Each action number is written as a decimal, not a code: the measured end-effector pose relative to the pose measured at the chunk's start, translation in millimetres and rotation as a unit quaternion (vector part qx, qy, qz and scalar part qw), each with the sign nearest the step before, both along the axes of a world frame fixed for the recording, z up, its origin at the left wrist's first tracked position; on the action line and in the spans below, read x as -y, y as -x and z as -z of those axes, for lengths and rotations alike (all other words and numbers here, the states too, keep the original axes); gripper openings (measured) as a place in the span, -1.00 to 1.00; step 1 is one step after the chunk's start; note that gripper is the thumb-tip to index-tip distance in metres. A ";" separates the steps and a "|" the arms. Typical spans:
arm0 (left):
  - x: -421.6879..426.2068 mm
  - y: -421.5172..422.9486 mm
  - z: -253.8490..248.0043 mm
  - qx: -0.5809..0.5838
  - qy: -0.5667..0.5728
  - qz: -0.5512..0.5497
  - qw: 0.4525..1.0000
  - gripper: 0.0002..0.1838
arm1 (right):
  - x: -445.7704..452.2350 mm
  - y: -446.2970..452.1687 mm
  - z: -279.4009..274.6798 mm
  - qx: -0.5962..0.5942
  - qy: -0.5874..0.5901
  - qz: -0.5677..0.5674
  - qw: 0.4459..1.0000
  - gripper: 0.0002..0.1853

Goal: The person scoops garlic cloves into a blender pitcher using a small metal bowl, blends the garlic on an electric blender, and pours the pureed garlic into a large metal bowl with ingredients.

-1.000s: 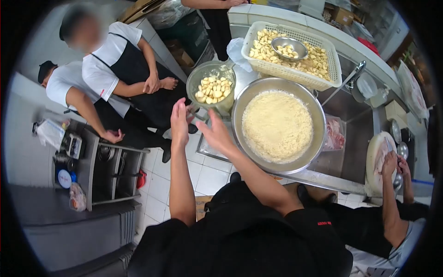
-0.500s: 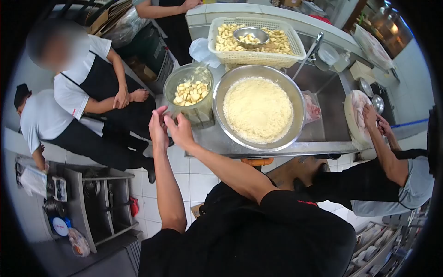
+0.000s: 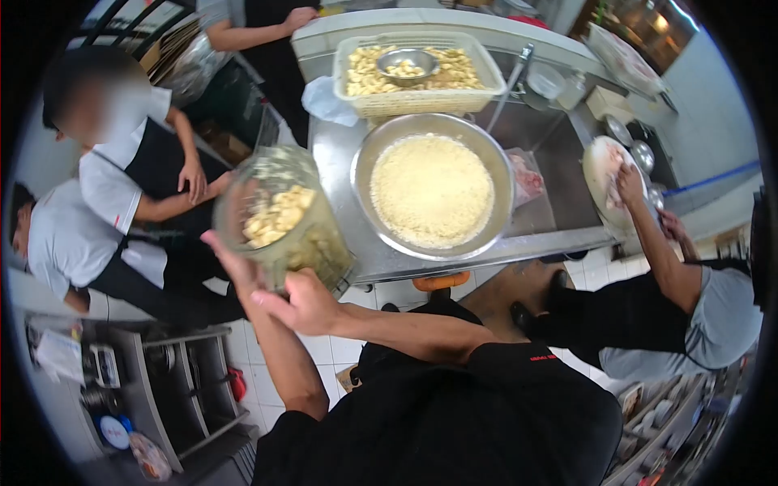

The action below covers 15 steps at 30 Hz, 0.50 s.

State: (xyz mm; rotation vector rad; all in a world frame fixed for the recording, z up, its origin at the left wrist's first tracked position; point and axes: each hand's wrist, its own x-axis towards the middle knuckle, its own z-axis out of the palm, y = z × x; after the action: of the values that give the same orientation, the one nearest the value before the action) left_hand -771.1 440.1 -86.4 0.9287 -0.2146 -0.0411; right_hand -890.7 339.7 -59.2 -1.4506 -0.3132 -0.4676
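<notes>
A clear, greenish jar [image 3: 324,243] with pale peeled cloves [image 3: 279,215] inside is tilted at the left edge of the metal counter. My left hand [image 3: 237,267] is wrapped against its near left side, fingers partly hidden and blurred. My right hand [image 3: 304,304] is closed at the jar's near side, apparently round its handle, with the thumb over my left wrist. Right of the jar, a wide steel bowl [image 3: 500,198] holds pale, finely chopped matter [image 3: 431,190]. Behind it, a white basket [image 3: 421,103] holds more cloves and a small metal bowl [image 3: 407,65].
A sink [image 3: 555,162] with a faucet [image 3: 519,69] and bagged meat [image 3: 525,176] lies right of the bowl. One co-worker [image 3: 673,275] handles meat on a round board [image 3: 604,182]. Others stand at left and behind the counter. A shelf [image 3: 190,389] is at lower left.
Both of my hands have closed on the jar, which has shifted left and toward me and tilted. The view has turned, so the counter appears further left.
</notes>
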 end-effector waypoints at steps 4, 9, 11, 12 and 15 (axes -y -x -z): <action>45.9 32.4 -97.6 0.192 0.002 -0.002 0.981 -0.01 | 79.8 17.6 -91.7 -0.024 -0.075 -0.041 0.996 -0.60; 124.4 68.4 -142.5 0.285 -0.037 0.019 0.957 0.23 | 225.8 38.3 -152.6 -0.070 0.023 0.145 0.987 -0.45; 150.4 70.9 -140.8 0.308 -0.072 0.056 0.947 0.22 | 269.4 52.1 -163.7 -0.036 -0.034 0.197 0.979 -0.51; 159.8 59.1 -132.0 0.439 -0.093 0.091 0.889 0.07 | 289.4 60.7 -168.5 -0.034 -0.051 0.228 0.972 -0.53; 156.8 50.3 -104.0 0.431 -0.320 -0.013 0.843 -0.30 | 352.3 79.3 -167.7 -0.009 0.000 0.327 0.945 -0.58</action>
State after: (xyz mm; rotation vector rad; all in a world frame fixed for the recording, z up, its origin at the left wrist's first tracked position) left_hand -821.5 283.3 17.7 1.5810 -1.0794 0.3635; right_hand -970.0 -12.6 108.5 -1.5423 0.2011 -0.9865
